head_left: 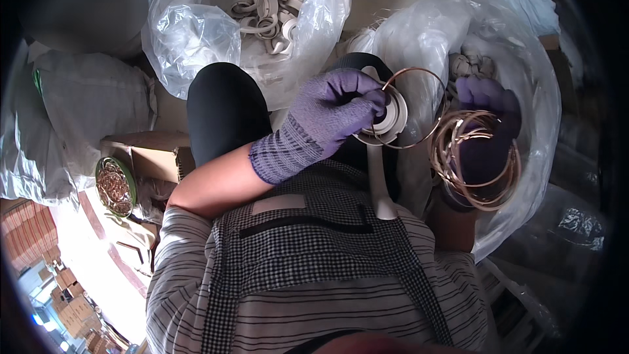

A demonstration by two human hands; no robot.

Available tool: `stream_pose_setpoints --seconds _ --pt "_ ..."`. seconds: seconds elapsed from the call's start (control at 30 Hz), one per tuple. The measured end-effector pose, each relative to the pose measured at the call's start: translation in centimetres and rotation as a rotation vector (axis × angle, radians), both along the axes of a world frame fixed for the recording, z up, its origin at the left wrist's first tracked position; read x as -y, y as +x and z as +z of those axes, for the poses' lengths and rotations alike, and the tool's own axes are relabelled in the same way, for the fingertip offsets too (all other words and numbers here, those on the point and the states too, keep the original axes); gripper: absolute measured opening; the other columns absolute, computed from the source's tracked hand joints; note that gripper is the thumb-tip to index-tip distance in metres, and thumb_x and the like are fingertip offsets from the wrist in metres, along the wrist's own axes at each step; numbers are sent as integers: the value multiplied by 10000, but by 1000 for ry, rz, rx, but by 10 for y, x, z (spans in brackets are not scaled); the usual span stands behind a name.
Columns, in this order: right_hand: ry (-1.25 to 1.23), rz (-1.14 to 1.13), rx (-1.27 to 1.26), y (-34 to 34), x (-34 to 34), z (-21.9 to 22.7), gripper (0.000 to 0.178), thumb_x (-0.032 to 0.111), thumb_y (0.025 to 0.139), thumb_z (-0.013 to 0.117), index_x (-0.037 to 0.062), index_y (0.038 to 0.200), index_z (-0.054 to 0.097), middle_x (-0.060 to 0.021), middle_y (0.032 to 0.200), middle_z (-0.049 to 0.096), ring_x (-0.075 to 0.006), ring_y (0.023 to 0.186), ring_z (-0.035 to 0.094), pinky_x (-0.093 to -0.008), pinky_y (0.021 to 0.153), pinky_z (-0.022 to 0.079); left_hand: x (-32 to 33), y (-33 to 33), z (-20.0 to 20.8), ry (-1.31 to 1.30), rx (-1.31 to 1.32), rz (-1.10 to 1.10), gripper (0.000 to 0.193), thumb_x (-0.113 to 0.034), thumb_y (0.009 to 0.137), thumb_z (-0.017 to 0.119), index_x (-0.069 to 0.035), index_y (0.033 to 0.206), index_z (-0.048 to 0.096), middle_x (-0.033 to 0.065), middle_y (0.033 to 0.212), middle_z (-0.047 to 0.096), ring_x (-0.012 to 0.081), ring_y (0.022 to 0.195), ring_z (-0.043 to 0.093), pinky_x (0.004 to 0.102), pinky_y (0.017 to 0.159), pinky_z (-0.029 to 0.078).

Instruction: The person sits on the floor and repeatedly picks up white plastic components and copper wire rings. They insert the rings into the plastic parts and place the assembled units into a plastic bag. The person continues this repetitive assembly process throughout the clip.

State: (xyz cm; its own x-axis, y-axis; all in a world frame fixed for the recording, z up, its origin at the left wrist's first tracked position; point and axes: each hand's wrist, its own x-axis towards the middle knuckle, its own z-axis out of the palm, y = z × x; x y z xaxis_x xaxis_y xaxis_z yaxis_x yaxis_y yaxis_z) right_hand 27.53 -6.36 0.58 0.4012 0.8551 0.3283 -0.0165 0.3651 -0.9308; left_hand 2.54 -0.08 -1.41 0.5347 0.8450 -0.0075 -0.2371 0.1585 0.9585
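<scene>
My left hand (pixel 341 108), in a grey-purple knit glove, is closed in a pinch at the edge of a single thin copper-coloured wire ring (pixel 429 136). Against those fingertips is an off-white round plastic part (pixel 395 115) with a long pale strip (pixel 379 183) running down over my lap; whether the fingers grip it too I cannot tell. My right hand (pixel 488 101), gloved in purple and partly in shadow, carries a bundle of copper-coloured wire rings (pixel 452 170) looped around it. Its fingers point away from me, partly behind the rings.
Ahead stands a clear plastic bag (pixel 321 6) with several off-white round parts (pixel 267 13). Another clear bag (pixel 419 39) spreads under my right hand, holding similar pieces (pixel 473 64). To the left are a green-rimmed bowl of copper-coloured bits (pixel 114 187), a cardboard box (pixel 154 157) and grey sacks (pixel 92 88).
</scene>
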Motion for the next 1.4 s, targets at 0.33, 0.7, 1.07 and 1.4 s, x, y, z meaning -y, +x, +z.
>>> stream_pose_setpoints --seconds 0.33,0.7,1.07,1.4 --pt "9 475 -415 16 3 -14 315 135 1078 414 68 1348 564 14 727 447 -53 507 355 -251 505 348 -1 -1 5 -271 165 14 142 -38 945 595 23 1053 664 113 943 714 120 714 643 239 637 537" --pt "31 499 -163 16 16 -32 306 109 1016 570 38 1311 607 17 703 514 -85 509 402 -257 512 368 -4 -5 8 -225 106 12 231 -169 1008 571 28 1100 650 121 964 705 125 729 627 249 646 527" --pt "164 124 916 -7 21 6 336 152 774 755 -23 1062 756 -140 947 682 -256 751 663 -347 689 532 -7 -6 1 -180 168 -57 305 -192 1018 572 62 1172 640 130 1021 718 143 775 660 252 673 534" --pt "246 77 1026 -9 22 12 276 239 839 707 18 988 778 -160 1033 693 -284 804 672 -386 716 530 -7 -6 7 -200 250 -83 260 -151 1043 544 42 1169 664 121 1051 727 115 817 677 244 712 553"
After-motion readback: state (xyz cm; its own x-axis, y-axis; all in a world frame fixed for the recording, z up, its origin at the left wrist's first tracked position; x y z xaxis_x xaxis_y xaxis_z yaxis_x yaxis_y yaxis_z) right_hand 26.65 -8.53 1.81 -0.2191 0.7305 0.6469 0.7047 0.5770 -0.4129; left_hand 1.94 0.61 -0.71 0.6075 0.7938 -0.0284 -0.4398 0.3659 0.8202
